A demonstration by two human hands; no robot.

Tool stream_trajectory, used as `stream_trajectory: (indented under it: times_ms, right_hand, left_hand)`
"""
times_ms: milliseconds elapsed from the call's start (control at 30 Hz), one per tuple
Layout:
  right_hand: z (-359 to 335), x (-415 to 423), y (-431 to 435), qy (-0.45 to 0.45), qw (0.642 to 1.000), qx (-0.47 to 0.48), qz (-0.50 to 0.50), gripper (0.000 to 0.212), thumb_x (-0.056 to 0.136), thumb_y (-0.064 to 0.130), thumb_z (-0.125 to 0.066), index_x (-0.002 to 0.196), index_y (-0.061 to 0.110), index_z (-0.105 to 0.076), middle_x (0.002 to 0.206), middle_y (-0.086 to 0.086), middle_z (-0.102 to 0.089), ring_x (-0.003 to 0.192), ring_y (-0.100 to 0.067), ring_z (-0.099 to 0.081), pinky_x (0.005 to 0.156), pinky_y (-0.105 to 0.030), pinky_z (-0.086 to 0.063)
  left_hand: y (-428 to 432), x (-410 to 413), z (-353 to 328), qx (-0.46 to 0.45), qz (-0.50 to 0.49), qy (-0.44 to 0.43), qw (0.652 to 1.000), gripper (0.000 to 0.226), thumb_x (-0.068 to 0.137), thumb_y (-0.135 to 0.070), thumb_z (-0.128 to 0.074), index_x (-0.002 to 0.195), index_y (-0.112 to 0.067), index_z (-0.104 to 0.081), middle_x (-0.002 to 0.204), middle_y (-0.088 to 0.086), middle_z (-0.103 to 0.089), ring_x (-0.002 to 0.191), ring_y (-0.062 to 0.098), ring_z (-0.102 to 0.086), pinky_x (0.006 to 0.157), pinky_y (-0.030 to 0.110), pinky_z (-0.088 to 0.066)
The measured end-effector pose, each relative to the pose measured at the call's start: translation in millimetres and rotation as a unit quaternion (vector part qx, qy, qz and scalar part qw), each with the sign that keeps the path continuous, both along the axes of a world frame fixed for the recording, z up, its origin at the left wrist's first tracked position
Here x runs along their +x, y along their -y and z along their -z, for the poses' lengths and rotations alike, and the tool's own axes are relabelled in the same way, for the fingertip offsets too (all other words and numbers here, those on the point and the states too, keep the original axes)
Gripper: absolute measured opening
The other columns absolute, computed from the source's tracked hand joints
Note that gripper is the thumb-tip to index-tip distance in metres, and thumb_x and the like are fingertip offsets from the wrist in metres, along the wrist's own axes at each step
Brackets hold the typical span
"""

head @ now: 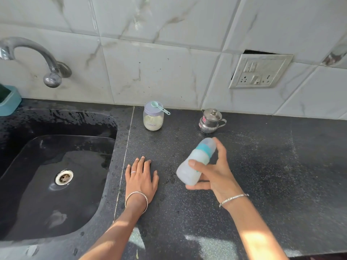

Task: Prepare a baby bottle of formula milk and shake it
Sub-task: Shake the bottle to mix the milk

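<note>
My right hand (214,173) grips a baby bottle (195,162) above the black counter. The bottle is tilted, its cap end pointing away from me, and it looks motion-blurred. It has a teal collar and holds white milk. My left hand (141,177) lies flat, palm down, on the counter (262,166) with fingers spread and holds nothing. A glass jar of formula powder (153,119) with a lilac lid stands near the wall. A teal scoop (159,106) rests on its lid.
A small steel lidded pot with a handle (211,121) stands by the wall right of the jar. A wet black sink (56,175) and a steel tap (37,59) are at the left. A teal container (9,102) sits at the far left edge. A wall socket (261,71) is above.
</note>
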State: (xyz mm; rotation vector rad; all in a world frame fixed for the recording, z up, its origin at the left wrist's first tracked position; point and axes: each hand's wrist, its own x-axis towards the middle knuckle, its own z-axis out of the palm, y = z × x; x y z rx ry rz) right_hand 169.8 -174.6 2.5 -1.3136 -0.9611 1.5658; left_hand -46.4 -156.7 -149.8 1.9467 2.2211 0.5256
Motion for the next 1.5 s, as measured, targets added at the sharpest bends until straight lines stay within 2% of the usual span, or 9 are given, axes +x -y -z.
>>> stream_trajectory:
  times_ms: [233,367,533,700,867,1000,1167,1333,1500]
  right_hand:
    - [6,0,0,-0.029,0.996,0.035,0.078,0.099,0.076,0.010,-0.092,0.137,0.065,-0.036,0.126,-0.011,-0.066,0.099,-0.041,-0.078,0.064,-0.057,-0.064]
    - [3,0,4,0.007,1.000,0.009,-0.029,0.104,0.060,0.021,-0.101,0.129,0.072,-0.043,0.116,-0.017,-0.075,0.093,-0.043,-0.078,0.061,-0.062,-0.063]
    - [1,2,-4,-0.040,0.995,0.041,0.085,0.103,0.070,0.016,-0.094,0.138,0.065,-0.035,0.122,-0.013,-0.067,0.093,-0.040,-0.079,0.063,-0.056,-0.064]
    - [3,1,1,0.009,1.000,0.015,-0.015,0.104,0.059,0.023,-0.102,0.130,0.072,-0.043,0.117,-0.017,-0.076,0.093,-0.043,-0.079,0.063,-0.065,-0.062]
    - [6,-2,-1,-0.022,0.997,0.041,0.062,0.102,0.072,0.012,-0.095,0.134,0.068,-0.038,0.124,-0.012,-0.069,0.099,-0.040,-0.078,0.063,-0.058,-0.064]
    - [4,-3,4,0.006,0.999,0.025,-0.027,0.107,0.061,0.018,-0.102,0.130,0.072,-0.042,0.110,-0.011,-0.078,0.096,-0.039,-0.079,0.063,-0.065,-0.062]
    - [8,0,0,-0.047,0.994,0.031,0.097,0.101,0.077,0.014,-0.092,0.141,0.065,-0.032,0.121,-0.011,-0.069,0.094,-0.040,-0.079,0.063,-0.055,-0.065]
    - [9,5,5,-0.013,1.000,0.004,0.019,0.103,0.063,0.019,-0.101,0.131,0.070,-0.043,0.123,-0.018,-0.071,0.092,-0.042,-0.079,0.061,-0.058,-0.064]
    - [10,8,1,-0.035,0.994,0.037,0.099,0.101,0.076,0.013,-0.092,0.138,0.067,-0.034,0.121,-0.012,-0.070,0.093,-0.038,-0.079,0.063,-0.056,-0.065]
  left_hand:
    - [1,0,-2,-0.004,0.000,0.001,1.000,0.046,0.099,-0.044,-0.047,0.136,-0.018,-0.056,0.153,0.007,-0.048,0.147,0.027,-0.036,0.123,0.048,-0.019]
    - [1,1,-2,-0.003,-0.002,0.011,1.000,0.045,0.098,-0.042,-0.051,0.136,-0.017,-0.056,0.153,0.008,-0.048,0.147,0.027,-0.036,0.123,0.049,-0.019]
    - [2,0,-4,-0.009,0.000,0.013,1.000,0.046,0.099,-0.043,-0.048,0.137,-0.018,-0.054,0.154,0.007,-0.046,0.148,0.027,-0.034,0.124,0.048,-0.016]
    - [1,1,-4,-0.003,0.000,0.011,1.000,0.047,0.099,-0.043,-0.045,0.136,-0.017,-0.056,0.153,0.008,-0.048,0.147,0.028,-0.036,0.123,0.049,-0.018]
    - [1,1,-3,-0.005,-0.001,0.010,1.000,0.045,0.099,-0.043,-0.048,0.136,-0.017,-0.056,0.153,0.008,-0.048,0.147,0.027,-0.036,0.123,0.049,-0.018]
    - [0,1,-2,0.001,0.000,0.012,1.000,0.045,0.097,-0.040,-0.056,0.134,-0.014,-0.059,0.150,0.010,-0.051,0.145,0.030,-0.040,0.121,0.050,-0.022]
    - [0,0,-1,0.003,-0.001,0.007,1.000,0.044,0.098,-0.042,-0.052,0.134,-0.017,-0.058,0.150,0.008,-0.051,0.145,0.029,-0.039,0.121,0.049,-0.021]
    - [1,0,1,0.020,-0.002,0.017,1.000,0.048,0.095,-0.044,-0.043,0.131,-0.016,-0.059,0.148,0.010,-0.053,0.144,0.030,-0.041,0.121,0.050,-0.023]
    - [1,0,3,0.027,0.000,0.009,1.000,0.051,0.094,-0.046,-0.039,0.130,-0.016,-0.060,0.147,0.010,-0.054,0.143,0.030,-0.042,0.120,0.051,-0.024]
